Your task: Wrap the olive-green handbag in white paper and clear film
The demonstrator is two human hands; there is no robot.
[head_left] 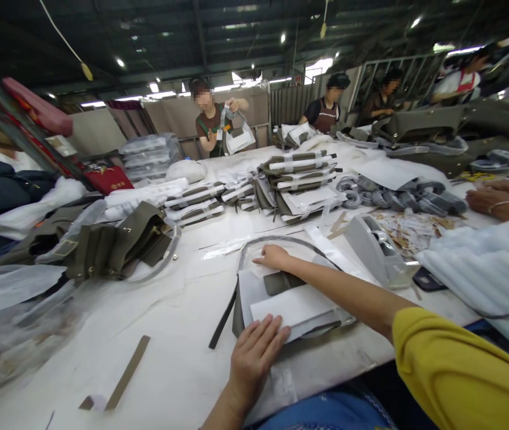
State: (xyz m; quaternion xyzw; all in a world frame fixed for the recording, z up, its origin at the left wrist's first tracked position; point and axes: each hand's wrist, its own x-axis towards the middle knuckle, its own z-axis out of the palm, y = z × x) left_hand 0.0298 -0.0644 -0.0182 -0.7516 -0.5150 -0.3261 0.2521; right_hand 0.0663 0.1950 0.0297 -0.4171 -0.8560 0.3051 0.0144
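Note:
A dark olive handbag (238,319) lies flat in front of me, partly covered by white paper sheets (293,306). Its plastic-wrapped handle (242,254) arches away from me, and a dark strap (223,319) hangs off its left side. My left hand (254,355) rests flat on the paper near the bag's lower left corner, fingers stretched out. Over the upper part, inside the handle's loop, is my right hand (275,258), its fingers mostly curled and the index finger pointing left. Whatever those fingers hold, if anything, is hidden.
Olive bags (115,239) lie at left; wrapped bags (299,173) are stacked behind. A grey tape dispenser (371,248), a phone (429,279) and white foam padding (483,257) are at right. A co-worker's hands (491,200) rest at far right. Brown strips (126,373) lie front left.

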